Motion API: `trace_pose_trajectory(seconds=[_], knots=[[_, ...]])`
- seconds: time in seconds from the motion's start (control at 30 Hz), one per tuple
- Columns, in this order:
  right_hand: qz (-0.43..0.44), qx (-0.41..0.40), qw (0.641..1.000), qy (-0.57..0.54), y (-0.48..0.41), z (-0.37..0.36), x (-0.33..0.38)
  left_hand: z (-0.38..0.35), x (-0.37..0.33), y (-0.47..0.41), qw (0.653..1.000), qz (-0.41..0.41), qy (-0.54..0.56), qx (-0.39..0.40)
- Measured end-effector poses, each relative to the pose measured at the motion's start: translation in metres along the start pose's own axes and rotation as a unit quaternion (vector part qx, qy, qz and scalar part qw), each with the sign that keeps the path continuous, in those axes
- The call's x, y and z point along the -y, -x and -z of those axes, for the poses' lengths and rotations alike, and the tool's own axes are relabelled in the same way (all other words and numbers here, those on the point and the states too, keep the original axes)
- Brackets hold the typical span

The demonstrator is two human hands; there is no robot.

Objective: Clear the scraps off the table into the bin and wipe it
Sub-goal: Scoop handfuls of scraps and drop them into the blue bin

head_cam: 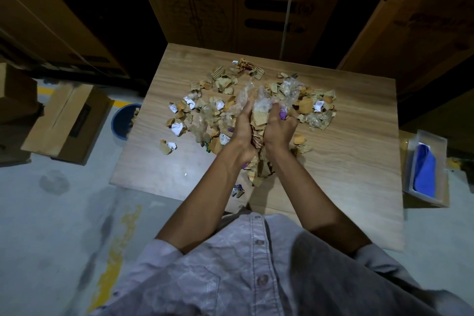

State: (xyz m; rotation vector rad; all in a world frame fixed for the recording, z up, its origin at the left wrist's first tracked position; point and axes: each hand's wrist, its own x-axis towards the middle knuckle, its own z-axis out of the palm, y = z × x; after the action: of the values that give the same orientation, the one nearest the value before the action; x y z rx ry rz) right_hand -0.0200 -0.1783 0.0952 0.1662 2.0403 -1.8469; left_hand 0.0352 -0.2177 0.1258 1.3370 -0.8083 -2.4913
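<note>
Both hands, left hand (pixel 242 126) and right hand (pixel 278 127), are pressing together on a bundle of scraps (pixel 259 120), with loose pieces dangling below, likely spilling before reaching the bin (pixel 123 120) far left.

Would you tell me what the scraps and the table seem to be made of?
Scraps: mostly torn brown corrugated cardboard, its ridges showing, mixed with crumpled white paper and clear, glossy plastic film. Table: wood or wood-look laminate, matte, with printed-looking grain; which one I cannot tell.
</note>
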Motion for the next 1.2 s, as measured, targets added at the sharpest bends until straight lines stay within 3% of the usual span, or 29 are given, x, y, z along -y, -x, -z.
trace_pose_trajectory(seconds=[0.13, 0.4, 0.57, 0.7, 0.83, 0.97, 1.13, 1.2], knots=[[-0.104, 0.02, 0.992, -0.074, 0.006, -0.004, 0.002, 0.001, 0.007, -0.002, 0.999, -0.012, 0.044, -0.01], [-0.1, 0.063, 0.993, -0.028, 0.008, -0.01, -0.015, 0.012, 0.006, -0.004, 0.996, -0.032, 0.08, -0.031], [-0.041, 0.085, 0.995, 0.042, 0.024, -0.017, -0.003, 0.022, -0.002, 0.0, 0.996, -0.041, 0.068, -0.048], [0.011, 0.15, 0.983, 0.107, 0.036, -0.032, -0.013, 0.04, -0.015, 0.006, 0.994, -0.057, 0.071, -0.058], [0.033, 0.219, 0.943, 0.249, 0.043, -0.053, -0.009, 0.06, -0.025, 0.012, 0.994, -0.075, 0.058, -0.049], [0.112, 0.283, 0.904, 0.299, 0.055, -0.078, -0.022, 0.091, -0.036, 0.01, 0.99, -0.093, 0.096, -0.044], [0.206, 0.206, 0.882, 0.371, 0.086, -0.128, -0.036, 0.137, -0.071, 0.017, 0.989, -0.097, 0.102, -0.04], [0.212, 0.198, 0.881, 0.372, 0.104, -0.152, -0.04, 0.159, -0.088, 0.021, 0.985, -0.116, 0.105, -0.071]])
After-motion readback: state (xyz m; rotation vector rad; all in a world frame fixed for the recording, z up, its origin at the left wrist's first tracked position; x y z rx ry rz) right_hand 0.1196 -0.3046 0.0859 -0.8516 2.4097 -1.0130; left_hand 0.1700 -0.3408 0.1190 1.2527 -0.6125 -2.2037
